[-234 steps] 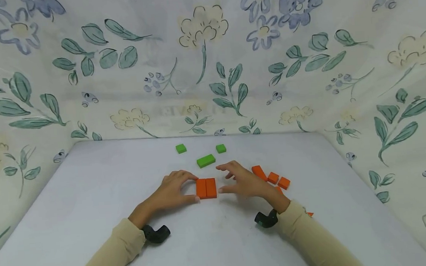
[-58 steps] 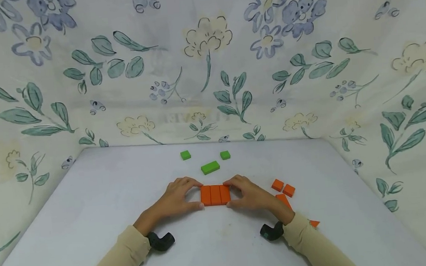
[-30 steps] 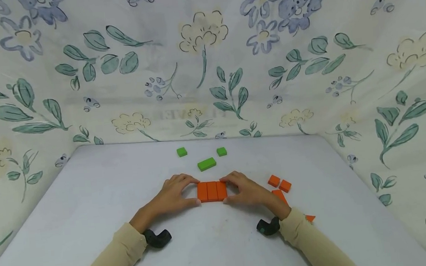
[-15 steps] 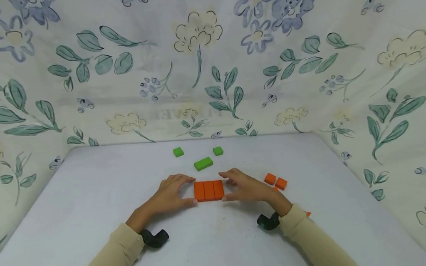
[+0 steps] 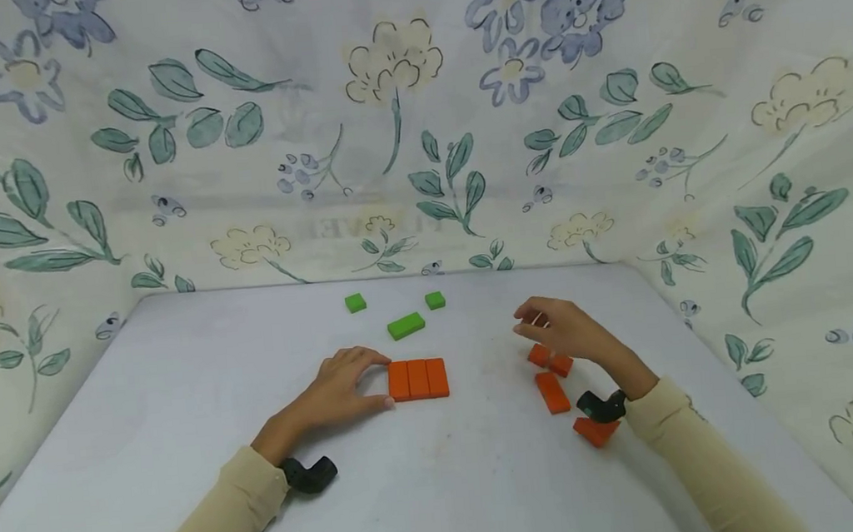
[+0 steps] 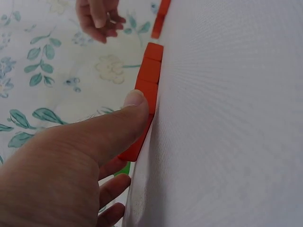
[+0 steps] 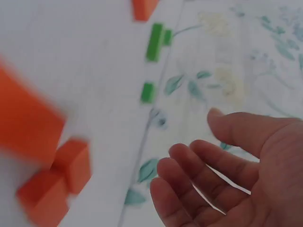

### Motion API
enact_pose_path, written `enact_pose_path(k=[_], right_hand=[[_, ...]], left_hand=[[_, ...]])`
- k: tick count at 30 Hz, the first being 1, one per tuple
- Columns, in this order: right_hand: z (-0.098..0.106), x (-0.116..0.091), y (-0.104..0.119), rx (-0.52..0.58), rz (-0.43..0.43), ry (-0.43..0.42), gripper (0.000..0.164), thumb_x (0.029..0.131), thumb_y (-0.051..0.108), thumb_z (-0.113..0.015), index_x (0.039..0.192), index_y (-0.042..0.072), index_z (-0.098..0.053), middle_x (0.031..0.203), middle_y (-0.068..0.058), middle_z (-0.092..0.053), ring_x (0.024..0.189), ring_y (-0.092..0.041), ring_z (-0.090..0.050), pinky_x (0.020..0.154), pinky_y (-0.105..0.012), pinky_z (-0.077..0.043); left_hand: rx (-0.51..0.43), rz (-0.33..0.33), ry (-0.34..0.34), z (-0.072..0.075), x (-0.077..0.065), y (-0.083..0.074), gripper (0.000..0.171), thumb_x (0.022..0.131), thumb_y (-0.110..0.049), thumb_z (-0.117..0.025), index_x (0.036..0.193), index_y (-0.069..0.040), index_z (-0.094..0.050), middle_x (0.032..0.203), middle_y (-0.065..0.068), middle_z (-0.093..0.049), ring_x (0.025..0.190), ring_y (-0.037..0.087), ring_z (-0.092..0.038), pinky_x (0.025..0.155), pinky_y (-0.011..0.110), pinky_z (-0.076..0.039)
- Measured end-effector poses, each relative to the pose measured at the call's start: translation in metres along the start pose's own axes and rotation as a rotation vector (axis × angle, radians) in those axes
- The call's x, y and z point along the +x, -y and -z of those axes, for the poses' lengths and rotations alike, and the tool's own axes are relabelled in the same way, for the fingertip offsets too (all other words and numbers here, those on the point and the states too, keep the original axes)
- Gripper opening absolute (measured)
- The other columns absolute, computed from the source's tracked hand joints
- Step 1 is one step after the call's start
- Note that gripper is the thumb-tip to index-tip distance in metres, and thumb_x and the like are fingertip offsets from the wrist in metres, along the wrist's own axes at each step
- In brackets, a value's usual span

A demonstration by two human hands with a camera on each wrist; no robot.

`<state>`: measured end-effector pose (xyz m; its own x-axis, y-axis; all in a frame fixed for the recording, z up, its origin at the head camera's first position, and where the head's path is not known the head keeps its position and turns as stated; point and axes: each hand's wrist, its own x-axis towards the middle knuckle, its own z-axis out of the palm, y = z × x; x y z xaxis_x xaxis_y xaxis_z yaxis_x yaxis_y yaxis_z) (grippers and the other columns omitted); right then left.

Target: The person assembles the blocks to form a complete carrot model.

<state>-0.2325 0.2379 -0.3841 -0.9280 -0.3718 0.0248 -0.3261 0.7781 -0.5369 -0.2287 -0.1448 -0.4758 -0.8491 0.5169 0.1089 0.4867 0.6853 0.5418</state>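
Three orange rectangular blocks (image 5: 418,379) lie side by side on the white table as one flat slab. My left hand (image 5: 338,390) pinches the leftmost block, index fingertip at its far corner and thumb at its near corner. Close up in the left wrist view, the thumb (image 6: 135,101) lies against the orange blocks. My right hand (image 5: 562,326) is raised over the table at the right, holding nothing. Its fingers (image 7: 182,172) are loosely bent and apart from the thumb. Beneath and beside it are two small orange blocks (image 5: 561,365), a longer orange block (image 5: 553,393) and an orange wedge-like piece (image 5: 596,430).
Behind the slab lie a long green block (image 5: 406,326) and two small green blocks (image 5: 355,303). A floral cloth (image 5: 404,176) hangs along the table's back and sides. Black curved pieces (image 5: 311,475) sit at both wrists.
A third orange block has joined the two in the middle. My right hand has let go of the slab's right end and moved right and up over the loose orange pieces; the left stays.
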Motion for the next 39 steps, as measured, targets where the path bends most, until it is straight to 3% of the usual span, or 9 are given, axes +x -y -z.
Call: enact_pose_path(k=[6, 12, 23, 39], right_hand=[[0.003, 0.001, -0.033, -0.093, -0.130, 0.060, 0.023, 0.097, 0.018, -0.065, 0.112, 0.001, -0.065, 0.099, -0.010, -0.068, 0.086, -0.020, -0.061, 0.078, -0.033, -0.056], [-0.005, 0.001, -0.049, -0.087, -0.121, 0.115, 0.025, 0.094, 0.017, -0.069, 0.111, -0.001, -0.065, 0.100, -0.010, -0.067, 0.086, -0.019, -0.060, 0.078, -0.032, -0.055], [-0.010, 0.002, -0.049, -0.074, -0.092, 0.177, 0.030, 0.091, 0.020, -0.073, 0.112, 0.000, -0.065, 0.099, -0.009, -0.067, 0.087, -0.019, -0.059, 0.075, -0.030, -0.054], [-0.010, -0.007, -0.046, -0.094, -0.160, 0.197, 0.029, 0.092, 0.020, -0.072, 0.112, 0.001, -0.063, 0.098, -0.007, -0.065, 0.084, -0.019, -0.057, 0.077, -0.031, -0.054]], left_hand=[[0.010, 0.011, -0.014, 0.003, -0.002, 0.003, 0.061, 0.083, -0.054, -0.074, 0.134, -0.025, -0.057, 0.142, 0.003, -0.054, 0.135, 0.029, -0.043, 0.104, 0.054, -0.032], [0.009, 0.002, -0.031, 0.004, -0.004, 0.005, 0.060, 0.083, -0.050, -0.076, 0.133, -0.023, -0.058, 0.141, 0.004, -0.055, 0.134, 0.030, -0.043, 0.104, 0.054, -0.032], [0.013, -0.019, -0.047, 0.004, -0.006, 0.005, 0.059, 0.083, -0.051, -0.076, 0.131, -0.024, -0.059, 0.139, 0.003, -0.056, 0.134, 0.030, -0.044, 0.103, 0.055, -0.033], [0.004, -0.012, -0.022, -0.003, -0.001, 0.002, 0.060, 0.082, -0.053, -0.076, 0.133, -0.025, -0.058, 0.139, 0.002, -0.056, 0.134, 0.027, -0.045, 0.098, 0.046, -0.033]])
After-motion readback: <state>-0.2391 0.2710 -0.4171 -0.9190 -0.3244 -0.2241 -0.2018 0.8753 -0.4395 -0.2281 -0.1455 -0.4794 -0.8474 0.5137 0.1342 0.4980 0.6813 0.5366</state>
